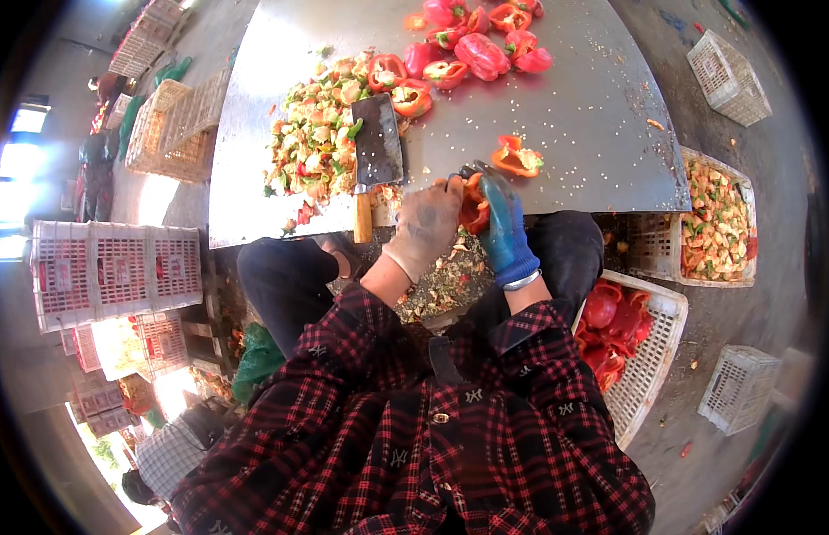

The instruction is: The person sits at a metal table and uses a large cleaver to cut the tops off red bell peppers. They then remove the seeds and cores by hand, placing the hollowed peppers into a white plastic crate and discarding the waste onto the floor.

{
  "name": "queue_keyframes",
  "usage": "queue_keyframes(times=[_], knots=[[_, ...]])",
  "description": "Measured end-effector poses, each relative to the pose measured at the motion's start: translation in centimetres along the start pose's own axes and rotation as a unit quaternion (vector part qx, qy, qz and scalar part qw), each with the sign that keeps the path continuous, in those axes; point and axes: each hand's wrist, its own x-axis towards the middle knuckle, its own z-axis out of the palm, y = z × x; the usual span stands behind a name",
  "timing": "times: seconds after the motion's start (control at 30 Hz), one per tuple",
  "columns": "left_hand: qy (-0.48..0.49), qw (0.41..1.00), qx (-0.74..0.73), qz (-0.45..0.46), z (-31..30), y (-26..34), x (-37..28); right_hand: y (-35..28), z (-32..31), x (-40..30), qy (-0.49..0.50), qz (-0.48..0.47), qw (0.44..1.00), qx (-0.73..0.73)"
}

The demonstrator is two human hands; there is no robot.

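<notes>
Over the near edge of the metal table, a halved red bell pepper (475, 206) sits between my two gloved hands, hollow side visible. My right hand (507, 224), in a blue rubber-coated glove, holds it from the right. My left hand (424, 224), in a stained whitish glove, has its fingers at the pepper's left rim; its fingertips are partly hidden. Left of my hands lies a cleaver (380, 144) with a dark blade and a wooden handle that juts over the table edge. Another pepper half (517, 159) with its seed core lies just beyond my right hand.
Pepper cores and trimmings (317, 127) are heaped behind the cleaver. Several whole and halved peppers (481, 57) lie at the table's (588, 120) far side. At right stand a crate of trimmings (719, 224) and a crate of red pepper halves (655, 361). Stacked crates (117, 271) stand left.
</notes>
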Motion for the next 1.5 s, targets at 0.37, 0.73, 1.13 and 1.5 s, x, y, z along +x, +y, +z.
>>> queue_keyframes(times=[0.37, 0.73, 1.13, 1.5], knots=[[-0.075, 0.305, -0.904, -0.290, 4.9, -3.2, -2.2, 1.8, 0.3, 0.0, -0.116, -0.035, 0.987, 0.102], [0.106, 0.800, -0.577, -0.127, -2.5, -3.0, -4.3, -1.2, 5.8, -2.1, -0.062, -0.121, 0.986, -0.097], [0.253, 0.874, -0.414, -0.032, -4.0, -5.2, -5.3, 1.6, 6.4, -2.8, -0.083, -0.061, 0.982, -0.161], [0.219, 0.914, -0.339, 0.043, -0.9, -10.1, -6.1, 2.6, 6.7, -2.7, -0.204, -0.054, 0.961, -0.180]])
